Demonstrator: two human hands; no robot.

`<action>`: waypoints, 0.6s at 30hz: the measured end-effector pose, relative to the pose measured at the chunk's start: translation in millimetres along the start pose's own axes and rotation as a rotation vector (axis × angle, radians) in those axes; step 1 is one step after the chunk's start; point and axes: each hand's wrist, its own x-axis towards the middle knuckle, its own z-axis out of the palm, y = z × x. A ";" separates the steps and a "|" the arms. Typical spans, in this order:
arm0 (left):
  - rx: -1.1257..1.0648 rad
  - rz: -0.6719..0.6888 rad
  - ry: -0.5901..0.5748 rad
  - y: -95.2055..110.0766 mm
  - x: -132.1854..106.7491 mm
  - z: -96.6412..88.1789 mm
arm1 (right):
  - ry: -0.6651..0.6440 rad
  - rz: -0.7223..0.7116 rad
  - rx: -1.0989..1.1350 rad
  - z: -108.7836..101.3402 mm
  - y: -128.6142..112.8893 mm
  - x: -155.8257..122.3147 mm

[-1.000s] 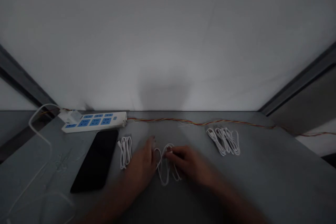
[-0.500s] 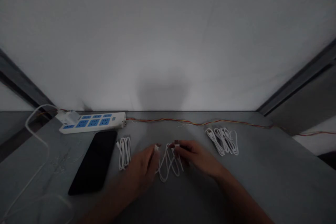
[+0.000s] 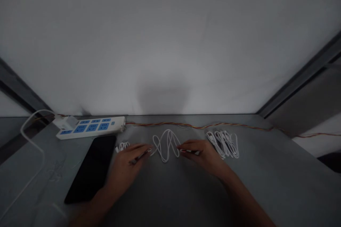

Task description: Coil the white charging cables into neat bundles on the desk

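Note:
A loose white cable lies in open loops on the grey table between my hands. My left hand and my right hand each pinch a slim dark piece with a pale tip, and the tips point at the loops. The left piece and the right piece look like cable ends, but the picture is too dim to tell for sure. A coiled white cable bundle sits just beyond my left hand, which hides part of it. Another bundle lies past my right hand.
A black smartphone lies left of my left hand. Behind it stands a white power strip with blue sockets and a plugged-in charger. A twisted orange wire runs along the table's far edge, before a pale wall.
My hands have drawn apart, with the left one now over the small coil. The white loops have spread and shifted toward the far edge, and the dark pieces now show in both hands.

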 end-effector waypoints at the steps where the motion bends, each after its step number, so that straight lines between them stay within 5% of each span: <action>1: -0.011 -0.015 -0.007 -0.1 -0.4 0.0 | -0.009 0.002 -0.005 -0.4 -0.9 0.3; 18: 0.003 -0.075 -0.153 3.8 0.9 -2.2 | -0.006 0.041 -0.057 3.4 -0.7 -1.2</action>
